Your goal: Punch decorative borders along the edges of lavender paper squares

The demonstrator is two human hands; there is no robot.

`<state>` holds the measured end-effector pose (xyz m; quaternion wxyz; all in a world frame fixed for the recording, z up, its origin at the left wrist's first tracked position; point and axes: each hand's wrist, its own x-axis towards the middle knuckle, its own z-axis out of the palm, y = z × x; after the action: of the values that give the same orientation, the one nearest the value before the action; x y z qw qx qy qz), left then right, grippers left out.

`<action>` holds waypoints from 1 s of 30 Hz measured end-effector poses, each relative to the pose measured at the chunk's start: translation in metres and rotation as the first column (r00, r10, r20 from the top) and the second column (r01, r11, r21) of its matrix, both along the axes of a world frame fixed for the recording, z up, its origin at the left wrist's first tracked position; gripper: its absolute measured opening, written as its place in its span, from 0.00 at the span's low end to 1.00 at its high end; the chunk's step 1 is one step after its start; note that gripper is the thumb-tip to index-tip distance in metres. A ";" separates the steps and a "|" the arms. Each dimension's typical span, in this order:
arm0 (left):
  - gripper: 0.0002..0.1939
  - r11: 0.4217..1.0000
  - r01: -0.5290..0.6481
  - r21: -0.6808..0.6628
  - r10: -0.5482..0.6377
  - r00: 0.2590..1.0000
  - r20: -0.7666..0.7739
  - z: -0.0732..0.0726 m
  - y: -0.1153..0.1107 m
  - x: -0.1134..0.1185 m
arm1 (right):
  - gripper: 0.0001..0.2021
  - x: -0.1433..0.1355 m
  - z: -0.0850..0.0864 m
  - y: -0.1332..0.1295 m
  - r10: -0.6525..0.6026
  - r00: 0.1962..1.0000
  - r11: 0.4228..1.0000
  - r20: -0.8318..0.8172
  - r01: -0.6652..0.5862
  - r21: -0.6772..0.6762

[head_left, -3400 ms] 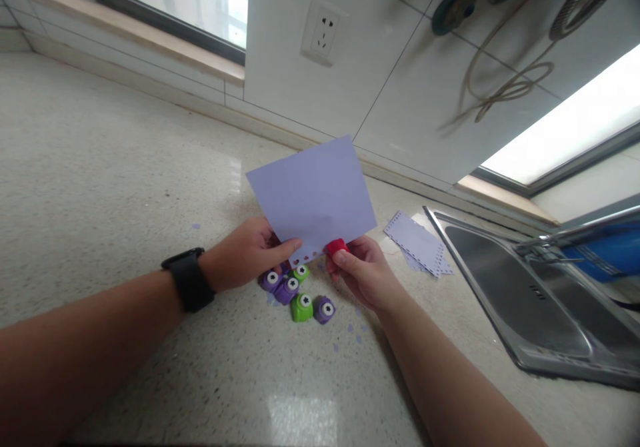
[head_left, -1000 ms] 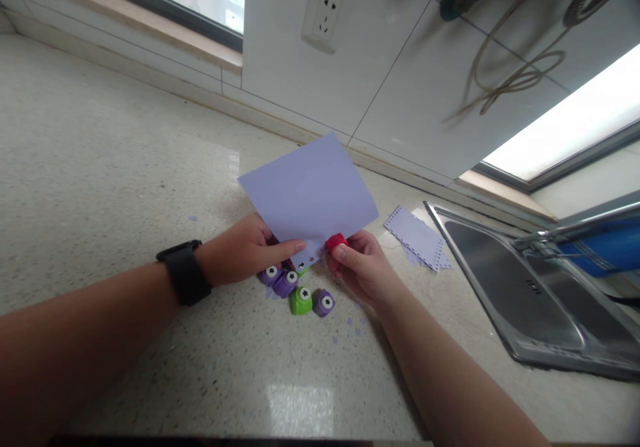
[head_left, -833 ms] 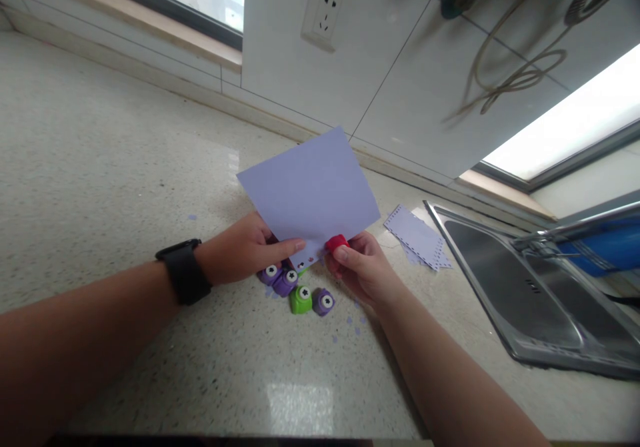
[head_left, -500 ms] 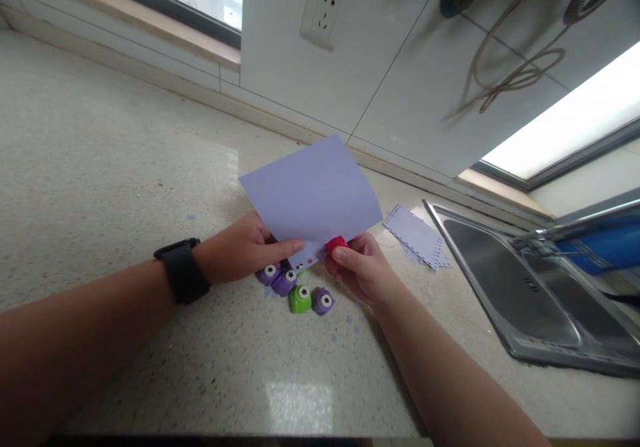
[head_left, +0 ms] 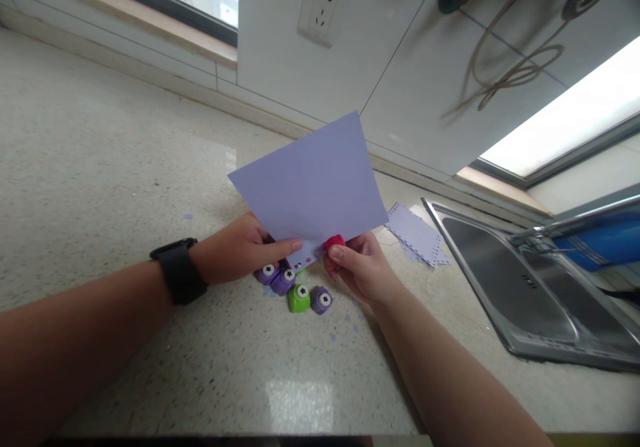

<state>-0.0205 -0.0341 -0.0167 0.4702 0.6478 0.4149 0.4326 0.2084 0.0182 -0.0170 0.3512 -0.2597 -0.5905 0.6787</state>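
Observation:
A sheet of lilac paper (head_left: 310, 180) is held up over the counter, with a few small punched holes along its near edge. My left hand (head_left: 250, 248) pinches that sheet near its lower left, thumb on top and fingers hidden beneath. In my right hand (head_left: 360, 267) is a red craft punch (head_left: 334, 242), gripped with the thumb on it at the paper's near edge. Below the sheet stand a green craft punch (head_left: 299, 299) and several purple ones, one purple punch (head_left: 321, 299) to its right. Small lilac paper cutouts (head_left: 348, 318) lie scattered around them.
Lilac sheets with punched edges (head_left: 415, 234) lie stacked to the right, beside a steel sink (head_left: 500, 287) with a faucet. A tiled wall with a socket (head_left: 323, 10) and a hanging cable (head_left: 520, 74) runs behind the speckled counter (head_left: 100, 167).
The sheet's far part has tilted upward and its right side has straightened. Both hands keep nearly the same place and hold; the view has shifted slightly.

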 end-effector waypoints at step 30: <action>0.14 0.960 -0.204 -0.195 0.220 0.973 0.065 -0.006 0.006 0.000 | 0.19 0.014 0.018 0.012 -0.085 0.996 0.996 0.007 0.085 -0.038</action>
<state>-0.0206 -0.0285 -0.0232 0.4971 0.5336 0.5000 0.4671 0.2222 0.0299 0.0007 0.3732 -0.2930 -0.5665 0.6738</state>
